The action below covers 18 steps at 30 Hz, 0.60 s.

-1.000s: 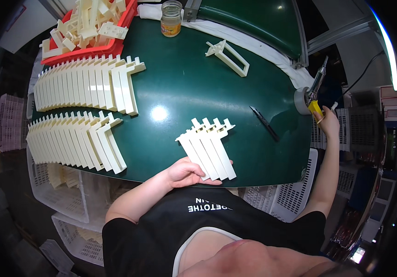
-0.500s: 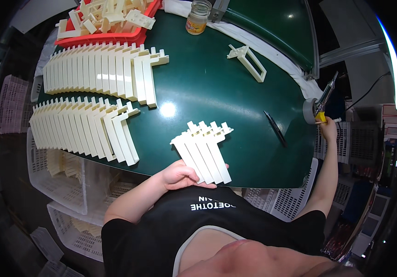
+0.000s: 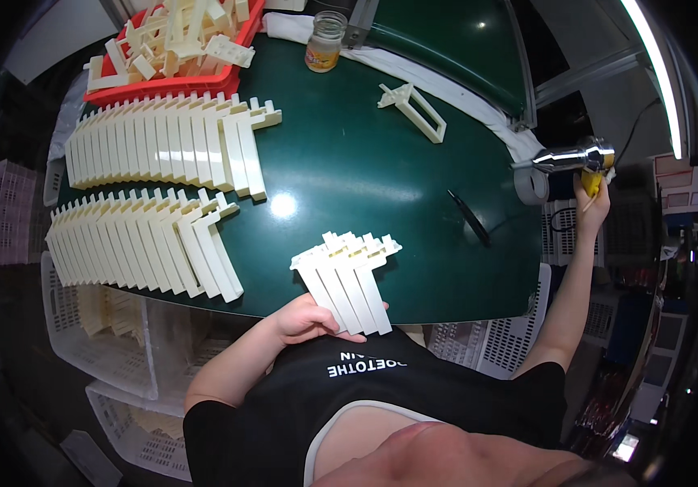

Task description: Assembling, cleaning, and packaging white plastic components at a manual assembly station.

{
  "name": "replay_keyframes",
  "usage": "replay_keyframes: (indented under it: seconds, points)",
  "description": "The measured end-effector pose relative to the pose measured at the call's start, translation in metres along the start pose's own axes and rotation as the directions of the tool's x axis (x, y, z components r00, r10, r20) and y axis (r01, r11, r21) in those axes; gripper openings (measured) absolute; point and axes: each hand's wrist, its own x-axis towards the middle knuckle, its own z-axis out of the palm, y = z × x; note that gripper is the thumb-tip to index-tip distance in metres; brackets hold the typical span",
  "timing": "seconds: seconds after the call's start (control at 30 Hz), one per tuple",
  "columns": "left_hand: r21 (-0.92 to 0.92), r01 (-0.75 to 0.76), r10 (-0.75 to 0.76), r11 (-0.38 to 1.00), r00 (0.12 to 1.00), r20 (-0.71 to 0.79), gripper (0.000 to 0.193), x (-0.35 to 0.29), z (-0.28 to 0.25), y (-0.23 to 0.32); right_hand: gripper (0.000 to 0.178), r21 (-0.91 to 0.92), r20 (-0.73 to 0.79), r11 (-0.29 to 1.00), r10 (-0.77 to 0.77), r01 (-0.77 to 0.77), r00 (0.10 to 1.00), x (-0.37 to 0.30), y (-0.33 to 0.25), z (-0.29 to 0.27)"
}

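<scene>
Parts (image 3: 341,288) of cream plastic, overlapped in a small fan, are gripped at their near ends by the left hand (image 3: 304,319), thumb pressed over them, at the front edge of the green table (image 3: 341,183). A yellow-handled tool (image 3: 561,158) with a shiny metal barrel is clasped by the right hand (image 3: 594,209) beyond the table's right edge; its nozzle is pointed leftward over a pale ring-shaped roll (image 3: 532,188), though whether they touch cannot be told. A slender black tool (image 3: 469,219) is laid between the hands. Similar cream parts are ranged at left in a far row (image 3: 162,150) and a near row (image 3: 134,247), below a red bin (image 3: 162,88).
</scene>
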Motion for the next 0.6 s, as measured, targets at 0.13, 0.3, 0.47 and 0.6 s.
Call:
replay_keyframes:
  seconds: [0.13, 0.3, 0.47, 0.6]
  points:
    - [0.038, 0.088, -0.089, 0.995, 0.996, 0.025, 0.08, 0.005, 0.003, -0.001, 0.038, -0.031, 0.08, 0.992, -0.117, 0.12, 0.99, 0.014, -0.058, -0.006]
    - [0.177, 0.191, -0.185, 0.966, 0.981, -0.051, 0.081, 0.011, 0.013, 0.007, 0.029, -0.099, 0.306, 0.96, -0.223, 0.263, 0.926, 0.024, -0.101, 0.004]
    - [0.201, 0.247, -0.237, 0.948, 0.969, -0.072, 0.082, 0.016, 0.014, 0.006, 0.034, -0.099, 0.352, 0.906, -0.356, 0.412, 0.866, 0.027, -0.111, 0.022]
    - [0.224, 0.278, -0.264, 0.934, 0.96, -0.091, 0.081, 0.018, 0.014, 0.005, 0.04, -0.118, 0.362, 0.864, -0.422, 0.49, 0.831, 0.027, -0.111, 0.036]
